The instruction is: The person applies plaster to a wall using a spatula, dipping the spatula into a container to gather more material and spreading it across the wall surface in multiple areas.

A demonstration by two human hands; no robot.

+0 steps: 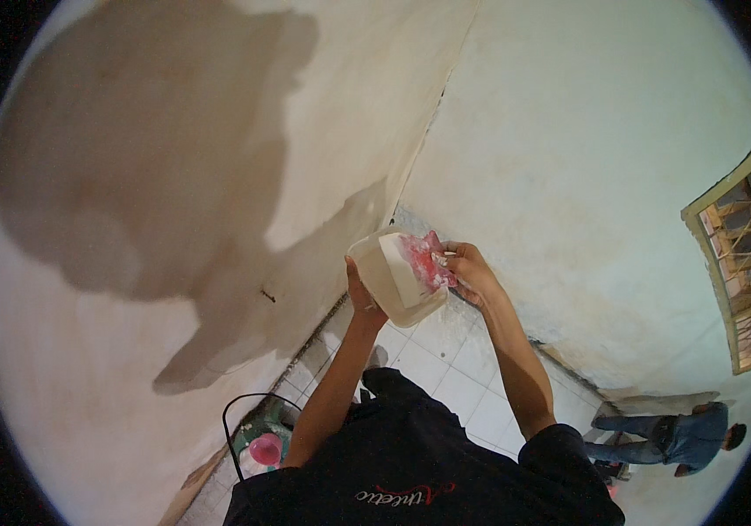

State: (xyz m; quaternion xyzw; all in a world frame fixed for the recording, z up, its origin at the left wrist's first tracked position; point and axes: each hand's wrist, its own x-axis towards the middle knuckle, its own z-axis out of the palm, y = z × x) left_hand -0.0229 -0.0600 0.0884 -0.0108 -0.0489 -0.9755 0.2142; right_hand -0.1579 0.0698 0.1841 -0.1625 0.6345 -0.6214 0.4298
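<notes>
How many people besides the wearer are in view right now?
1. A person in blue clothes bends over at the lower right, near the foot of the pale plastered wall. Others may be out of view.

Your hands sit tight in the wall corner [410, 167]; open room lies behind, above the tiled floor [445, 368].

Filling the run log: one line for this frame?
left hand: holds pale tray | right hand: holds pink-stained tool on it | wall corner ahead
</notes>
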